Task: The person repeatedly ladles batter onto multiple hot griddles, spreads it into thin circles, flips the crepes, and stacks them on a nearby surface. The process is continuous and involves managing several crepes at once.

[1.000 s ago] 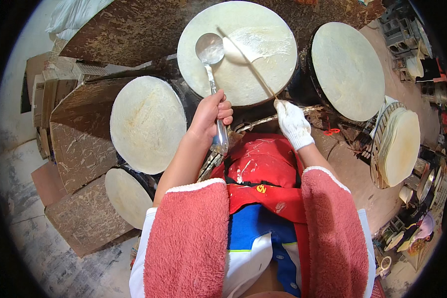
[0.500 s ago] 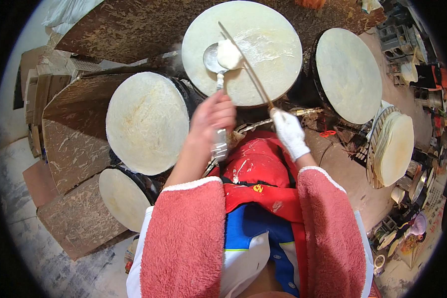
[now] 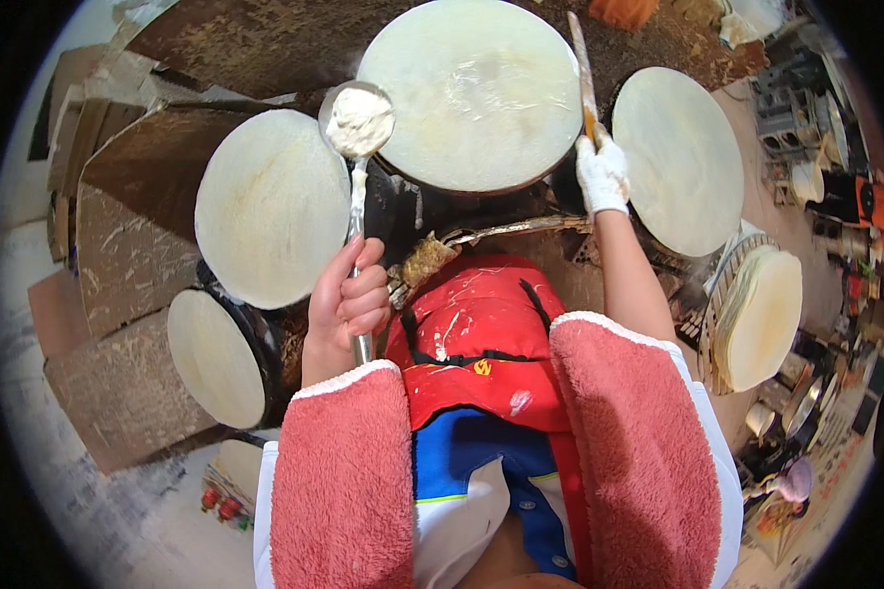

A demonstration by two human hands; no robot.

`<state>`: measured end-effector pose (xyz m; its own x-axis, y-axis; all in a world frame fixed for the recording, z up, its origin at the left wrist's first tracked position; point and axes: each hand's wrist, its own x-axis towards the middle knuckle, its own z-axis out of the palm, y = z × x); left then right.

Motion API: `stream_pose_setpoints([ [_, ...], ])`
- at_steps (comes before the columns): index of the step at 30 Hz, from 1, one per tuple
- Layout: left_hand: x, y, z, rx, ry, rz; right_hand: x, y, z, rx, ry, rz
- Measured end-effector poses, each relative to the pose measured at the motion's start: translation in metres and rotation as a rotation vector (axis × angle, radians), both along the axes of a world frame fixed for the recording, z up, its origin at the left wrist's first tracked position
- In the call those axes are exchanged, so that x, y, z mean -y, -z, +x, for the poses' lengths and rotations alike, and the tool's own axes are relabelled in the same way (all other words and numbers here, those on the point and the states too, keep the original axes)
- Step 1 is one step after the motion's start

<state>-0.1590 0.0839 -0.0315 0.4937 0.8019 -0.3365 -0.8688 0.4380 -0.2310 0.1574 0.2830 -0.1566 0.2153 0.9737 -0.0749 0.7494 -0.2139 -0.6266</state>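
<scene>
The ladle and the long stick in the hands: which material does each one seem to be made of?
The ladle, held in the left hand, looks like metal: its handle is thin, grey and shiny. Its bowl holds a pale thick batter. The stick, held in the gloved right hand, looks like wood: matte, light brown, with pale smears. Neither can be confirmed by look alone.

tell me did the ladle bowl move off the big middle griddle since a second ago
Yes. The ladle, held in the left hand, has swung left: its batter-filled bowl now sits at the left rim of the middle griddle, not over its surface.
</scene>
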Motion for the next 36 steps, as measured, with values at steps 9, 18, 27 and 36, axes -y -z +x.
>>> stream_pose_setpoints([
  [9, 0.104, -0.011, 0.038, -0.138, -0.329, -0.064, 0.072, -0.027, 0.009, -1.448, -0.038, -0.647],
  [18, 0.213, -0.007, 0.069, -0.061, -0.673, -0.113, 0.122, -0.049, -0.064, -1.496, -0.523, -1.204],
  [27, 0.308, -0.018, 0.015, 0.012, -0.940, -0.119, 0.192, -0.036, -0.187, -0.852, -0.621, -1.000],
  [36, 0.402, -0.068, -0.037, -1.107, -0.772, -0.389, 0.245, -0.003, -0.366, -0.016, -1.269, 0.158],
])
